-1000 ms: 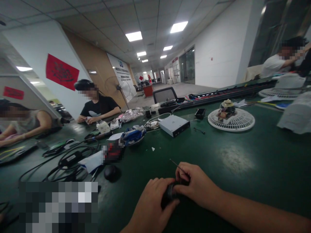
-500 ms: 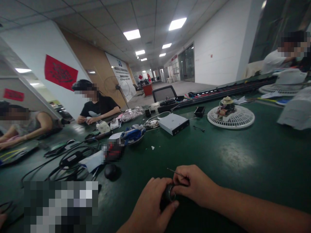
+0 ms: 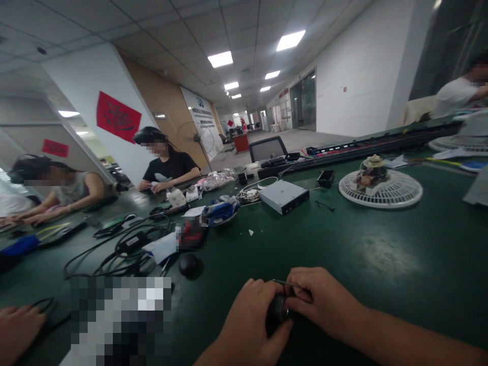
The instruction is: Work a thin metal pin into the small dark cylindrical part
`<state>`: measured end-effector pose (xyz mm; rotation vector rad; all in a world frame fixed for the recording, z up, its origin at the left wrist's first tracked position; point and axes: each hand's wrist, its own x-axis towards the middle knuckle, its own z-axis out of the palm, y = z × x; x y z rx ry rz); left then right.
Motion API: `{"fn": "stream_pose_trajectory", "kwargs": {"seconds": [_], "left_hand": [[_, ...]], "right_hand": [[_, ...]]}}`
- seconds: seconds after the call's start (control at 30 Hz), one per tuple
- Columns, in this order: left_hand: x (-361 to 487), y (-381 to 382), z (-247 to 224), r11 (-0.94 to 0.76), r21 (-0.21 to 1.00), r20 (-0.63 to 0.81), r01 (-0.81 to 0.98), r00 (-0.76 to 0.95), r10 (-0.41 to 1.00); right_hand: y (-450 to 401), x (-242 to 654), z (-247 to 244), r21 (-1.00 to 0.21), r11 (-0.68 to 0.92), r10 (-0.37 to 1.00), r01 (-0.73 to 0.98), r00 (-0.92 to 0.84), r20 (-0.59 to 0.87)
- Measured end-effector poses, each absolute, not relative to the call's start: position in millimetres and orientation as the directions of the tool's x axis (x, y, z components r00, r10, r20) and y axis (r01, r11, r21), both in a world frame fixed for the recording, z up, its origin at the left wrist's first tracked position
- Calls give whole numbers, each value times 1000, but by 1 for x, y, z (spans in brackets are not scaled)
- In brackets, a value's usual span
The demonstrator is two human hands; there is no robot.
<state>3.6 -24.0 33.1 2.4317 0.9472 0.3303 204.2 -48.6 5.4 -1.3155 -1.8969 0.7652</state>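
Observation:
Near the front of the green table, my left hand [image 3: 246, 317] is wrapped round a small dark cylindrical part [image 3: 281, 308] with a shiny rim at its right end. My right hand [image 3: 322, 297] is against that end, its fingers pinched on a thin metal tool [image 3: 284, 283]. The tool points left and lies just above the part, close to my left index finger. Its exact kind cannot be made out. My fingers hide much of the part.
A black round knob-like piece [image 3: 188, 265] sits left of my hands, with black cables [image 3: 131, 243] beyond. Farther off are a grey drive box [image 3: 284, 195] and a white fan grille with a motor [image 3: 381, 189]. Another person's hand [image 3: 21, 325] rests at lower left.
The view has swung left, so the scene sits farther right. The tool has come down closer to my left fingers. More of the other person's hand at lower left shows.

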Motion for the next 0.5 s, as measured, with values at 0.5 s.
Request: {"fn": "stream_pose_trajectory", "kwargs": {"seconds": [0.5], "left_hand": [[1, -27, 29, -651, 543, 83, 530, 738, 670]], "right_hand": [[-49, 203, 10, -746, 284, 952, 602, -267, 146]]}}
